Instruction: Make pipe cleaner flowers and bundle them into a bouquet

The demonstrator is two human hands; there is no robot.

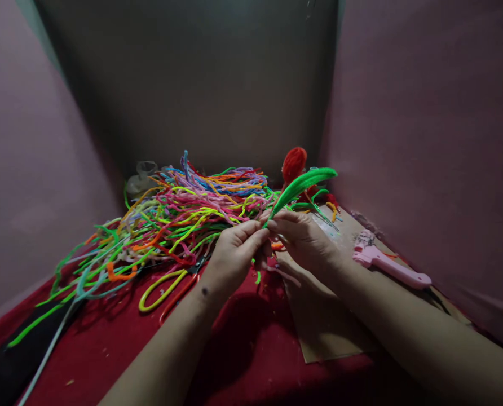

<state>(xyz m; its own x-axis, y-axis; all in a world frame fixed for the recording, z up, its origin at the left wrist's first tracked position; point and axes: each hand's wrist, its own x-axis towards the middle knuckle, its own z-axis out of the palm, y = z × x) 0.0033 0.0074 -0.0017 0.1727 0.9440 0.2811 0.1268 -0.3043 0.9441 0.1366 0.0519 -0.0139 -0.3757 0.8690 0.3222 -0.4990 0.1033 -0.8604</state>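
Note:
Both my hands meet in the middle of the view, pinched on the lower end of a bright green pipe-cleaner leaf [302, 185] that slants up to the right. My left hand [233, 252] grips its stem from the left with fingers closed. My right hand [303, 237] pinches the same stem from the right. Just behind the hands lies a large tangled heap of coloured pipe cleaners [171, 217] on the red cloth [120, 338].
Yellow-handled scissors [167, 288] lie left of my left wrist. A red fuzzy ball [294, 163] stands behind the leaf. A pink handled tool [387, 265] rests at the right on brown cardboard [331, 332]. Pink walls close in on both sides, a dark panel behind.

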